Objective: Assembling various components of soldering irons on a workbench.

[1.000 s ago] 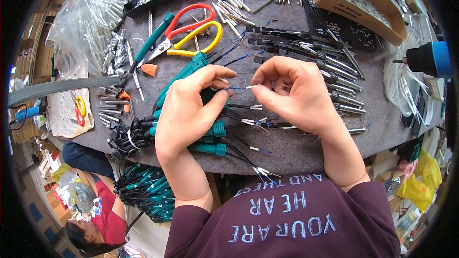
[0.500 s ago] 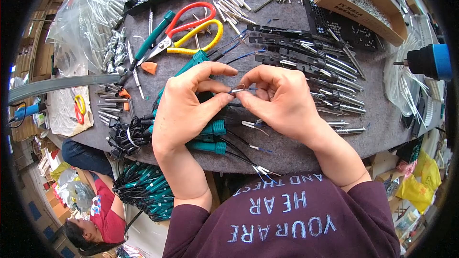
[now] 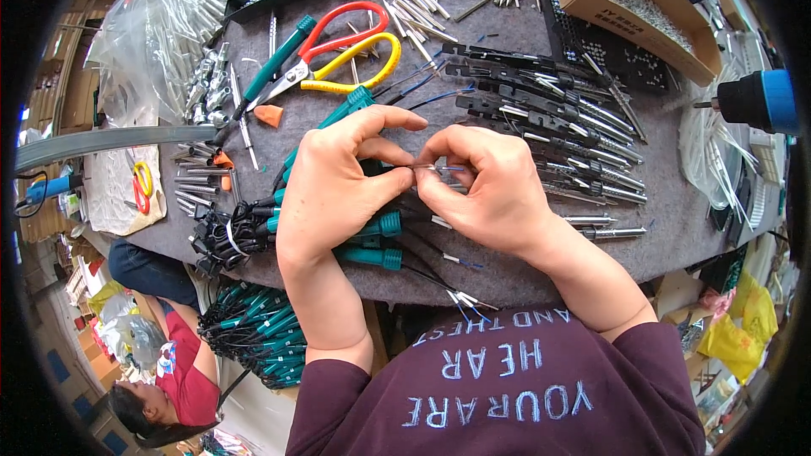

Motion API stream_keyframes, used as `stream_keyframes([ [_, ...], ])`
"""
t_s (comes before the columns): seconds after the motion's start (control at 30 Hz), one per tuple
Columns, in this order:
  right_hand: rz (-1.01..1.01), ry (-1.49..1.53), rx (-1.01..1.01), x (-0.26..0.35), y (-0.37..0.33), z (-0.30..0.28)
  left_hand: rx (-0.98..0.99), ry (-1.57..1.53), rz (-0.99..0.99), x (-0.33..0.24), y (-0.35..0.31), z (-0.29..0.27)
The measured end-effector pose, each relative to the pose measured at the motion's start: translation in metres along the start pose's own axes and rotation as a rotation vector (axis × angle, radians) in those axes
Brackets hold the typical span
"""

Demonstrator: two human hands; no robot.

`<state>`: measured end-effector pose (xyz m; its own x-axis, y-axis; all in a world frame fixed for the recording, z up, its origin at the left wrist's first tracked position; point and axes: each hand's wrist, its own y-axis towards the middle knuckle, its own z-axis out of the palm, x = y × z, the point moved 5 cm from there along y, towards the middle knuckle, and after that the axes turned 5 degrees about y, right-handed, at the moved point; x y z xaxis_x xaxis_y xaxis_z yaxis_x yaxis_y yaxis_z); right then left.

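Between my two hands is a thin wire (image 3: 423,167), partly hidden by the fingertips. My left hand (image 3: 325,190) pinches it between thumb and index finger. Closed on the same spot from the other side, my right hand (image 3: 498,190) has its thumb and fingertips on the wire, and a short blue end shows within its curled fingers. Beneath and beside my left hand lie several teal ribbed handles (image 3: 372,258) with black cords. Other wire ends in white sleeves (image 3: 465,297) stick out toward my body.
Scissors with red and yellow loops (image 3: 351,59) lie beyond my left hand. Several slotted metal tubes (image 3: 604,171) are lined up at right, near a blue electric screwdriver (image 3: 760,103). A cardboard box (image 3: 583,0) stands at the back right. Another person (image 3: 190,371) sits at lower left.
My fingertips have shifted slightly along the wire, and the right fingers are curled more tightly round it. The view has moved a little; the things on the table stay put.
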<state>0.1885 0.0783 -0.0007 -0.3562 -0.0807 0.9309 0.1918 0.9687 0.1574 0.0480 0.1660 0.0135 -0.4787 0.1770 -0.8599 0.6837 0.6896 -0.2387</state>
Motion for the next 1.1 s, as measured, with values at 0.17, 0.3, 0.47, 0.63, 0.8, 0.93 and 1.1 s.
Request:
stream_keyframes([
  [0.17,0.263,0.162,0.171,-0.004,0.004,-0.013,0.002,0.069,0.009,0.003,-0.002,-0.003],
  [0.3,0.411,0.904,0.09,0.002,0.007,-0.047,0.034,0.084,0.146,-0.005,-0.002,0.0],
  [0.47,0.369,1.214,0.062,0.006,0.008,-0.043,0.004,0.07,0.262,-0.008,0.0,0.002],
  [0.63,0.37,1.334,0.153,-0.002,0.006,-0.03,-0.017,0.069,0.277,-0.009,-0.001,0.0],
  [0.8,0.395,1.244,0.038,-0.002,0.008,-0.033,-0.023,0.037,0.332,-0.014,0.0,-0.001],
  [0.93,0.403,1.124,0.011,-0.005,0.009,-0.033,-0.054,0.01,0.349,-0.013,-0.001,-0.002],
  [1.1,0.402,0.888,0.023,-0.003,0.007,-0.032,-0.066,0.01,0.337,-0.012,-0.003,-0.002],
])
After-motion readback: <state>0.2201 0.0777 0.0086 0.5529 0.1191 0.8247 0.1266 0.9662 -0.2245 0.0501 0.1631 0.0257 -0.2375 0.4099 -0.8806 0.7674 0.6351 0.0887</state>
